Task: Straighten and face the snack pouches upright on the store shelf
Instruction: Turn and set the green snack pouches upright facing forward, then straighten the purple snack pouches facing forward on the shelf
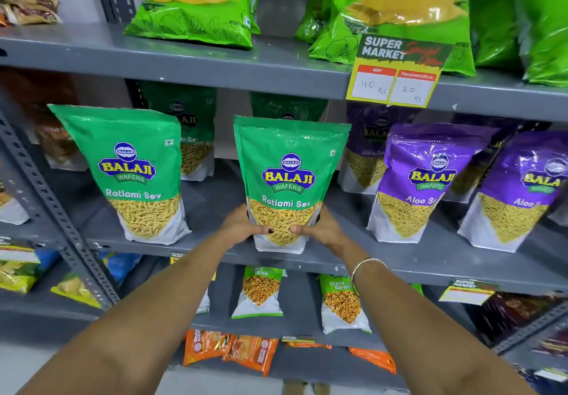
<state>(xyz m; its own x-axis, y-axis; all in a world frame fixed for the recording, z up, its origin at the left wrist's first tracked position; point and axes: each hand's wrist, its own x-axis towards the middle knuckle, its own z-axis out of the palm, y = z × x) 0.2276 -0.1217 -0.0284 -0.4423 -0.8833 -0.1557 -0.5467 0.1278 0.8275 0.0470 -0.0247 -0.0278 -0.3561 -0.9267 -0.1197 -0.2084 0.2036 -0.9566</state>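
Both hands on center green Ratlami Sev pouch (289, 179), upright, label facing out, base at front edge of mid shelf (430, 259). Left hand (242, 225) + right hand (319, 225) clamp its lower sides, thumbs across front. Base prob touching shelf, hard to tell. Purple Aloo Sev pouch (418, 185) stands nearby toward right end.

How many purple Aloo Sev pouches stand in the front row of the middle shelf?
2: one purple pouch right of the held green pouch, another at the right edge. More stand behind, partly hidden.
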